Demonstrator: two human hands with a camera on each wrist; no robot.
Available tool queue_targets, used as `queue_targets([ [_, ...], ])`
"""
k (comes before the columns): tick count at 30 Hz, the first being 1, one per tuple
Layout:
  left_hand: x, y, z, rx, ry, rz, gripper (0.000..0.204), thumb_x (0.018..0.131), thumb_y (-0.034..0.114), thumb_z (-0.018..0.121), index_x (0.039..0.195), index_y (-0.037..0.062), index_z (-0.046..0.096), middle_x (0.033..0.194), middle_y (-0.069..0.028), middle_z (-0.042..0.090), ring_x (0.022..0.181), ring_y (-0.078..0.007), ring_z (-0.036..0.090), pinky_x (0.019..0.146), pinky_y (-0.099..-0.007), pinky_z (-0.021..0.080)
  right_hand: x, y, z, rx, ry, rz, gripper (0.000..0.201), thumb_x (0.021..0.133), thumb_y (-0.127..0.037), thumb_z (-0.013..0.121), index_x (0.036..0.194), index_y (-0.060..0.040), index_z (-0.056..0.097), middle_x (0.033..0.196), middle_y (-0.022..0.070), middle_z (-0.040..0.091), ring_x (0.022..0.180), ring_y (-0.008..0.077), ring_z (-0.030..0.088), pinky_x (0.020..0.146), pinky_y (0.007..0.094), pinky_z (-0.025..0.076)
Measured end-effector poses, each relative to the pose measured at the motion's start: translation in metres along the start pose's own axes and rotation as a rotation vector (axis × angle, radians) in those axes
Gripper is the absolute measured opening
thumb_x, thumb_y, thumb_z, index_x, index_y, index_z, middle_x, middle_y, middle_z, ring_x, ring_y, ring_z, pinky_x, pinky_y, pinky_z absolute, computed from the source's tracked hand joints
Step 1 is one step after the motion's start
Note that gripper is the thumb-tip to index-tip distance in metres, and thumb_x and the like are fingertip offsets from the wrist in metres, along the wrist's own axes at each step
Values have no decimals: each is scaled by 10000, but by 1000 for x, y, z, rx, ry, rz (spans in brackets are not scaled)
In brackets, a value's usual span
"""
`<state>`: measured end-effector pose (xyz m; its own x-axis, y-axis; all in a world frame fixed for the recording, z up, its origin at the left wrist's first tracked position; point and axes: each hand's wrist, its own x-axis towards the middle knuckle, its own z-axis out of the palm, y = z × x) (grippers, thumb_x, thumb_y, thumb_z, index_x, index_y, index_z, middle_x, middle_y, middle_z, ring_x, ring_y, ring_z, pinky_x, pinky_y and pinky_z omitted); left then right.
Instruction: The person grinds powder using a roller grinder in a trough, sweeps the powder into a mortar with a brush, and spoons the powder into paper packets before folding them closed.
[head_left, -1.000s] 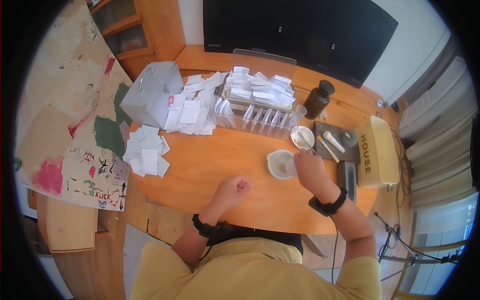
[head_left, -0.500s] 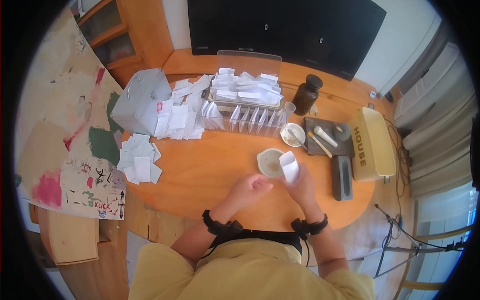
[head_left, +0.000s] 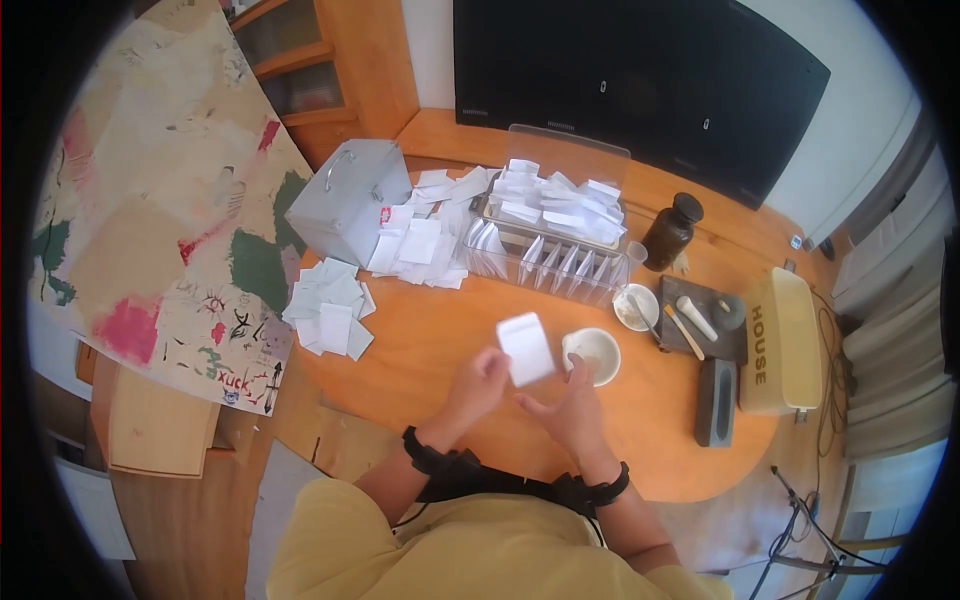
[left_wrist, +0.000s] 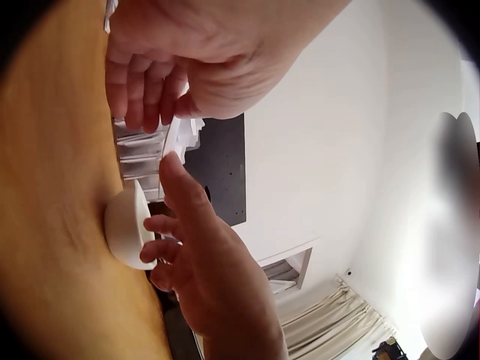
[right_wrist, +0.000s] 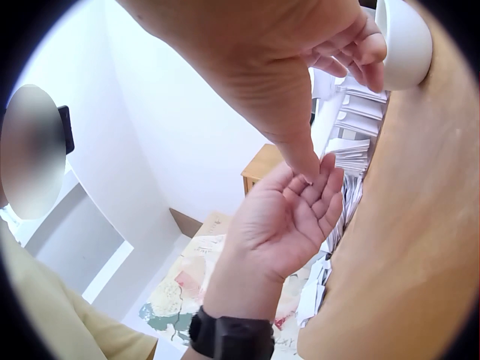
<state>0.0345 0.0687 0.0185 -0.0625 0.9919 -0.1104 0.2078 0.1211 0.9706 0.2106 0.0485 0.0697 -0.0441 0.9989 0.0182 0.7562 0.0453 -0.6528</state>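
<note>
My left hand (head_left: 482, 380) pinches a small white paper packet (head_left: 525, 349) by its left edge, above the table left of a white bowl with a pouring lip (head_left: 610, 374). In the left wrist view, the packet (left_wrist: 174, 136) is mostly hidden behind the left fingers. My right hand (head_left: 572, 412) hovers just right of the packet, thumb and fingers apart, holding nothing. Its fingertips overlap the bowl's near edge in the head view. Behind the bowl stands a small white dish (head_left: 624, 312) with a spoon (head_left: 651, 325) resting in it.
Folded packets fill a clear box (head_left: 545, 275), and more lie in piles (head_left: 335, 310) beside a metal case (head_left: 350, 200). At right are a dark slab (head_left: 735, 335) bearing a pestle (head_left: 697, 318) and brush (head_left: 684, 334), a grooved grey block (head_left: 714, 405), a yellow bin (head_left: 782, 340) and a brown jar (head_left: 670, 235).
The right hand came back from the dish and held the opened packet near the left hand. Now the packet is in the left hand, and the right hand has let go. The head view has shifted.
</note>
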Motion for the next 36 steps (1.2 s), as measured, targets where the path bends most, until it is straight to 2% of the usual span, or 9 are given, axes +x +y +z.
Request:
queue_targets([
  [2, 35, -13, -41, 138, 150, 67, 246, 996, 265, 434, 963, 52, 551, 733, -25, 613, 660, -95, 603, 566, -255, 488, -3, 4, -2, -9, 45, -64, 908, 690, -438, 802, 1325, 29, 353, 1188, 236, 500, 1044, 365, 566, 792, 423, 519],
  [4, 67, 8, -84, 110, 325, 46, 269, 959, 250, 460, 873, 16, 561, 715, -123, 610, 700, -243, 623, 636, -372, 469, -7, 12, -9, 5, 64, -76, 881, 704, -413, 799, 1330, 19, 355, 1143, 211, 508, 986, 339, 572, 762, 409, 519],
  [6, 126, -33, -145, 487, 450, 256, 241, 939, 232, 485, 904, 11, 574, 767, -191, 628, 750, -342, 630, 679, -425, 481, -14, 20, -21, 40, 58, -35, 837, 720, -382, 795, 1325, 8, 369, 1079, 177, 518, 880, 306, 585, 706, 390, 518],
  [10, 175, 2, -187, 922, 577, 217, 255, 898, 241, 571, 937, -10, 596, 891, -234, 631, 847, -409, 609, 749, -467, 486, -33, 34, -31, 56, 98, 1, 759, 733, -332, 792, 1297, -2, 406, 979, 131, 515, 693, 243, 548, 589, 349, 485],
  [15, 176, 31, -139, 976, 590, 597, 237, 835, 201, 652, 937, -12, 629, 939, -204, 609, 937, -388, 568, 828, -439, 464, -43, 43, -34, 73, 151, -9, 710, 730, -312, 792, 1268, -10, 439, 940, 123, 525, 616, 222, 533, 552, 338, 476],
  [22, 185, 84, -23, 657, 33, 560, 95, 790, 148, 658, 763, 73, 709, 828, -139, 659, 854, -331, 609, 767, -424, 488, -42, 50, -42, 66, 125, 32, 651, 755, -291, 768, 1262, -23, 459, 969, 141, 564, 601, 236, 558, 559, 357, 491],
  [25, 200, 89, 4, 807, -20, 316, 96, 770, 159, 658, 756, 85, 718, 865, -145, 682, 831, -335, 640, 741, -432, 507, -44, 49, -48, 77, 143, 56, 623, 761, -290, 762, 1243, -15, 477, 958, 140, 577, 608, 242, 571, 559, 360, 495],
  [33, 214, 81, 17, 970, 271, 506, 126, 725, 161, 666, 698, 39, 679, 773, -166, 642, 764, -352, 624, 694, -432, 508, -53, 67, -43, 82, 160, 42, 588, 774, -286, 748, 1222, -9, 489, 933, 143, 582, 729, 288, 600, 625, 387, 507],
  [36, 173, 121, 6, 845, 386, 617, 120, 752, 134, 655, 677, 44, 629, 774, -125, 606, 766, -317, 599, 680, -418, 489, -49, 56, -47, 100, 143, 39, 605, 765, -281, 758, 1218, 4, 475, 951, 154, 579, 840, 306, 598, 691, 390, 508],
])
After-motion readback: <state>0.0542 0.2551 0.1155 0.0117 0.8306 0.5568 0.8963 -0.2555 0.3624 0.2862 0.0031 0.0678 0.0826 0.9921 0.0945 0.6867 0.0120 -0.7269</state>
